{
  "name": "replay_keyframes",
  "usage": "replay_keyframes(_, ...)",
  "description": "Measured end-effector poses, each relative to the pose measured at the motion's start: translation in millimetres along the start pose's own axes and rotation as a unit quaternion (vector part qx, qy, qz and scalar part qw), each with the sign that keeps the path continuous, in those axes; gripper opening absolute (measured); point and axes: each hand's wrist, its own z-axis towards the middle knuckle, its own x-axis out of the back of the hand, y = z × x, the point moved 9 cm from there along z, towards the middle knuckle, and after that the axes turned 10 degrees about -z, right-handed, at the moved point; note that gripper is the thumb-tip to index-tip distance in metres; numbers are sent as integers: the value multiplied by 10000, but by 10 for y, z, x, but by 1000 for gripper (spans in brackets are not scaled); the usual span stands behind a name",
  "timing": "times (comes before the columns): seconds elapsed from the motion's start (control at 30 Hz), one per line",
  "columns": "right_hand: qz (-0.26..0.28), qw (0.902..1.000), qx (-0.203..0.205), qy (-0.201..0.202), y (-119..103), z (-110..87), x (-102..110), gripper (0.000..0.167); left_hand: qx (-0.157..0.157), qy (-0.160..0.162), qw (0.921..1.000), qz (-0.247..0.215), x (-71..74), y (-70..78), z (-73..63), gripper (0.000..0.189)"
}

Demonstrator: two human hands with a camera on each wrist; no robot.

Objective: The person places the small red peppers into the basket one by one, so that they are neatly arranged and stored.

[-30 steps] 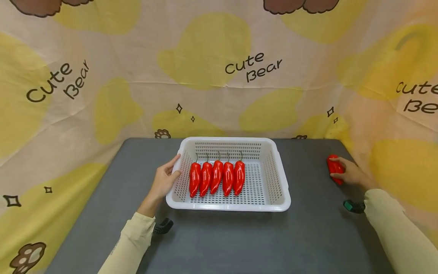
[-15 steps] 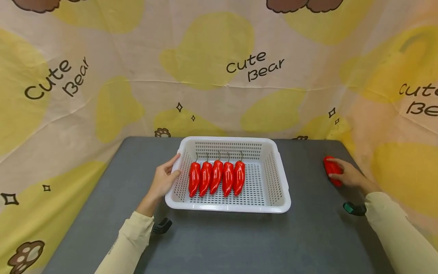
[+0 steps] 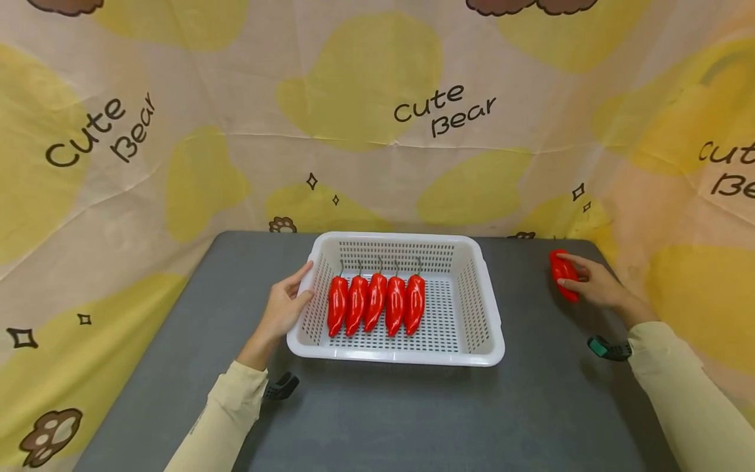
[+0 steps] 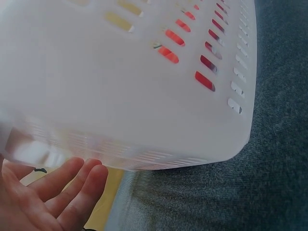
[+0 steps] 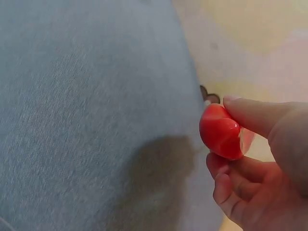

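Note:
Several glossy red chili peppers (image 3: pixel 375 301) lie side by side, stems toward the back, in the left and middle of a white perforated plastic basket (image 3: pixel 395 357). My left hand (image 3: pixel 280 311) grips the basket's left rim; the left wrist view has its fingers (image 4: pixel 86 187) beside the basket wall (image 4: pixel 120 106). Off to the right, my right hand (image 3: pixel 596 286) pinches another red chili pepper (image 3: pixel 562 272) between thumb and fingers. In the right wrist view this pepper (image 5: pixel 219 132) is held above the table, with a shadow below, and part of it is hidden by the thumb.
A dark grey table (image 3: pixel 377 419) carries the basket, whose right side has bare floor. Behind and on both sides hangs a printed cloth (image 3: pixel 354 85) with yellow patches and lettering. Black devices (image 3: pixel 282 387) sit at both wrists.
My right hand has moved left and slightly toward the back, carrying the pepper with it. The left hand keeps its hold on the basket, and the peppers inside lie as before.

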Motion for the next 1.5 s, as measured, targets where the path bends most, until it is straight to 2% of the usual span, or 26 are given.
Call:
replay_keyframes(0.23,91,9998,155,106,-120,28,31,65,20,-30,10000,-58,-19,-1,-24,59)
replay_keyframes(0.63,454,9977,428,247,-397,10,22,66,9,15,10000,8,-11,8,9,59)
replay_keyframes(0.9,548,9963,589,294,-674,-14,34,68,60,4,9999,107,-17,14,2,59)
replay_keyframes(1.3,484,9955,770,261,-1066,-10,67,72,89,13,10000,-5,-18,32,17,58)
replay_keyframes(1.4,612,9942,837,269,-1163,-42,54,74,110,8,9999,7,-19,21,12,58)
replay_keyframes(1.5,981,9893,1038,284,-1315,-80,26,79,82,45,10000,-6,-15,20,11,58)
